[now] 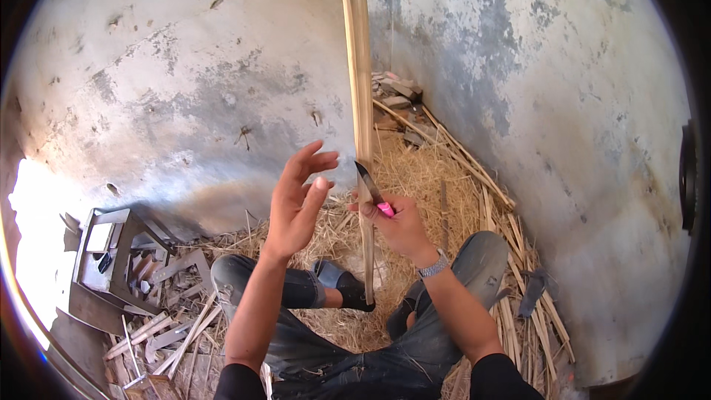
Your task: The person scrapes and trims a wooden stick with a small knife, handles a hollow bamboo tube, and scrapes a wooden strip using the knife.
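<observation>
A long pale strip of split bamboo or wood (pixel 358 67) runs from the top of the head view down to my shoe, roughly upright between my legs. My right hand (pixel 402 228) is closed around a knife (pixel 369 184) with a pink handle and a dark blade, and its fingers touch the strip. The blade slants up and left across the strip's face. To the left of the strip, my left hand (pixel 293 211) is raised with its fingers apart and slightly curled, holding nothing and not touching the strip.
Shavings (pixel 404 178) cover the floor around my feet. Long thin strips (pixel 511 252) lie along the right wall (pixel 592 104). At left stands a worn dark wooden stool or frame (pixel 111 259) beside scattered offcuts (pixel 181 341). Bricks and rubble (pixel 396 92) sit in the far corner.
</observation>
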Demonstrator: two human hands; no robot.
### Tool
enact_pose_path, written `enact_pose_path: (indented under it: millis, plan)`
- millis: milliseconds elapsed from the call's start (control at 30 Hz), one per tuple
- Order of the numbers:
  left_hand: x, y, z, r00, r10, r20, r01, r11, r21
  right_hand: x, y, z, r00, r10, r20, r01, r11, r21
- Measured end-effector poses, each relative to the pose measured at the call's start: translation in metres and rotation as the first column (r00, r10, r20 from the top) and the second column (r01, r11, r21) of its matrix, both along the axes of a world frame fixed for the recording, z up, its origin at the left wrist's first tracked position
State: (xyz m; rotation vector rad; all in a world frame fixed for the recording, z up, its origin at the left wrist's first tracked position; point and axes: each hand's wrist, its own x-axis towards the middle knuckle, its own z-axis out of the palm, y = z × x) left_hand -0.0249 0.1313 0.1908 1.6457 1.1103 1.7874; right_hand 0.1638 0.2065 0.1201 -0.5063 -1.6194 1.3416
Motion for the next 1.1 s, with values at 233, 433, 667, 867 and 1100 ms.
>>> enact_pose_path:
  millis: [233,433,667,867,1100]
  plan:
    - [0.009,0.045,0.052,0.952,-0.214,-0.219,0.164,0.961,-0.225,0.019,0.006,0.013,0.929,-0.176,0.324,0.134,0.98,0.15]
    - [0.013,0.083,0.057,0.881,-0.4,-0.254,0.32,0.897,-0.305,0.027,0.02,0.027,0.897,-0.174,0.405,0.092,0.972,0.214]
    - [0.0,0.133,0.02,0.917,-0.314,-0.244,0.246,0.93,-0.272,0.056,0.073,-0.037,0.925,-0.375,0.064,0.381,0.911,-0.157]
    - [-0.01,0.167,-0.062,0.93,-0.355,-0.098,0.302,0.887,-0.349,0.068,0.068,-0.091,0.905,-0.267,0.332,0.368,0.882,-0.294]
    - [-0.014,0.153,-0.048,0.964,-0.254,-0.077,0.247,0.965,-0.085,0.051,0.045,-0.122,0.952,-0.137,0.273,0.239,0.89,-0.389]
